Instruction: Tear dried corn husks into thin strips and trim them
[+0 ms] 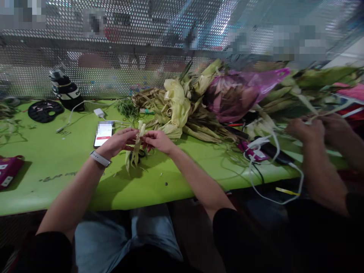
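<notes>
Between my two hands hangs a pale strip of corn husk (137, 148), upright, its lower ends dangling over the green table (119, 189). My left hand (123, 139), with a light watch band at the wrist, pinches the husk from the left. From the other side, the fingers of my right hand (156, 141) close on the same husk near its upper part. Something dark with loops lies on the table behind the husk, partly hidden. A lit phone (103, 133) rests just left of my left hand.
A heap of dried corn husks (176, 110) and a pink plastic bag (227, 98) lie behind my right hand. A black bottle (66, 91) stands at the back left. White cables (274, 197) loop over the front edge. At right, another person's hands (307, 129) handle husk.
</notes>
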{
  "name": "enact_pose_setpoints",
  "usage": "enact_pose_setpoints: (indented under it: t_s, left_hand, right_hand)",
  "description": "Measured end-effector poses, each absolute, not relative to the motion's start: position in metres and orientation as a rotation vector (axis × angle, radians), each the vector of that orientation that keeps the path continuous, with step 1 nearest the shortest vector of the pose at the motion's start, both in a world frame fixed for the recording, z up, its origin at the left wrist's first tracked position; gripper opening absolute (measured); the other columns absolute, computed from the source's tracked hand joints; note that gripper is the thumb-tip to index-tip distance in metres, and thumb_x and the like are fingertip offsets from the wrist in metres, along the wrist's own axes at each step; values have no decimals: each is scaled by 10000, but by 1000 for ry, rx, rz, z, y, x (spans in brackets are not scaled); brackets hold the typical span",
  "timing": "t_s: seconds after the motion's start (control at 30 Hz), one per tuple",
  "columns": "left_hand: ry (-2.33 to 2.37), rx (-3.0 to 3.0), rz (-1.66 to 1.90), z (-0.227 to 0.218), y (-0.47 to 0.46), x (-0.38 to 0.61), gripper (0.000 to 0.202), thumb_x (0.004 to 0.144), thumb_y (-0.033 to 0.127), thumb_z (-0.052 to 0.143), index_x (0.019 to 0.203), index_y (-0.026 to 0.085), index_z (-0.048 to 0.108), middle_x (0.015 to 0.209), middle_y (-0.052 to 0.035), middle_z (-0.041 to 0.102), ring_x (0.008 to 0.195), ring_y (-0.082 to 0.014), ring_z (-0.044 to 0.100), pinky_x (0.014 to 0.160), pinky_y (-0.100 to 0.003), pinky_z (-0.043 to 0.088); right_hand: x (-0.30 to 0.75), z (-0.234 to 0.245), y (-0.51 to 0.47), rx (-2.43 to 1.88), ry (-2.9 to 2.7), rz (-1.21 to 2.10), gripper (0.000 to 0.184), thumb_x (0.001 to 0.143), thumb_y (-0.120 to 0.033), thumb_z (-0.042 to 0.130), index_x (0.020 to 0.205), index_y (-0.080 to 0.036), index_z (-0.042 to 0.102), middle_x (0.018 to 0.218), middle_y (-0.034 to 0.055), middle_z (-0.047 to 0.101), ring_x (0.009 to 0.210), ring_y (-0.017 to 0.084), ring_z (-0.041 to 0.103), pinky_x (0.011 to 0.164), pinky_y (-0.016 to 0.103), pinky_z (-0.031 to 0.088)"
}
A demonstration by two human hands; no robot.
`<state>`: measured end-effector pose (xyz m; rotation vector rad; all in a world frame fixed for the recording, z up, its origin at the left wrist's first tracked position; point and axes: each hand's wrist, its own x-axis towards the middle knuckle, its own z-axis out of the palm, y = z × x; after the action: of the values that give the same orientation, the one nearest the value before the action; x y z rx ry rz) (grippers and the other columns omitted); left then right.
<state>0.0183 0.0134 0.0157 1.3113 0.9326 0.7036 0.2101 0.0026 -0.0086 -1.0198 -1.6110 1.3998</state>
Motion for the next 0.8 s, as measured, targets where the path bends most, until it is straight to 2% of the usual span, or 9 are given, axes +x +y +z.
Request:
enact_pose_setpoints:
  t_s: [0.1, 0.17, 0.23, 0.3, 0.37, 0.5, 0.6, 0.73, 0.8]
  left_hand:
    - [1058, 1434, 894, 25, 8, 19, 210, 754, 279, 736, 837, 145, 597, 743, -23, 688, 650, -123, 640, 597, -244, 509]
    - [1067, 1440, 987, 37, 9, 8, 144, 771, 215, 703, 837, 129, 609, 728, -29, 687, 681, -141, 665, 623, -259, 523]
    - [1090, 1423, 1148, 48, 13, -9, 134, 781, 215, 684, 864, 131, 621, 779, -30, 695, 699, -153, 681, 654, -292, 547]
    - [1145, 1376, 1284, 53, 20, -25, 134, 769, 211, 690, 852, 140, 612, 772, -18, 688, 680, -140, 678, 678, -300, 554]
    - [1221, 1319, 1208, 51, 29, -36, 125, 753, 202, 700, 801, 129, 610, 739, -24, 678, 639, -129, 667, 687, -307, 557]
    - [1286, 1248, 1013, 30, 44, -36, 141, 743, 181, 712, 775, 137, 582, 703, -38, 686, 621, -132, 666, 667, -306, 560]
    - [1285, 1166, 962, 14, 52, -32, 144, 740, 162, 711, 760, 153, 569, 674, -46, 688, 614, -146, 673, 652, -312, 560]
    - [1258, 1144, 930, -2, 57, -28, 130, 737, 173, 704, 738, 152, 577, 688, -57, 699, 606, -147, 667, 652, -316, 549]
    - [1267, 1204, 841, -9, 57, -25, 132, 748, 218, 694, 703, 158, 586, 666, -55, 692, 578, -146, 646, 601, -291, 519]
  right_hand:
    - [206, -15, 2, -1118, -1711, 1167, 353, 794, -504, 655, 759, -161, 582, 601, -15, 609, 500, 109, 575, 516, 239, 479]
    - [201, -20, 2, -1167, -1844, 932, 297, 849, -454, 597, 798, -161, 603, 663, 6, 638, 574, 127, 601, 601, 268, 502]
    - [195, -26, 3, -1155, -2016, 662, 188, 868, -319, 562, 938, -164, 641, 893, 62, 695, 801, 168, 647, 770, 317, 512]
    - [188, -33, 6, -1082, -2231, 447, 314, 817, -180, 559, 1124, -179, 629, 1188, 103, 649, 1089, 209, 591, 957, 371, 449]
    - [181, -40, 8, -1023, -2441, 353, 461, 773, -125, 560, 1230, -173, 595, 1297, 116, 599, 1211, 230, 520, 1044, 400, 377]
    - [173, -48, 9, -1038, -2568, 300, 333, 824, -196, 561, 1136, -130, 661, 1143, 128, 668, 1083, 241, 572, 987, 401, 404]
    - [174, -49, 9, -1035, -2481, 315, 224, 879, -216, 530, 1001, -156, 707, 1030, 115, 690, 1000, 225, 594, 936, 394, 435]
    - [186, -39, 9, -981, -2035, 443, 145, 871, -253, 572, 897, -192, 702, 1044, 82, 679, 1051, 208, 597, 986, 420, 440]
    - [196, -32, 10, -957, -1722, 550, 149, 829, -321, 639, 893, -196, 690, 1054, 72, 660, 1027, 197, 607, 938, 398, 485]
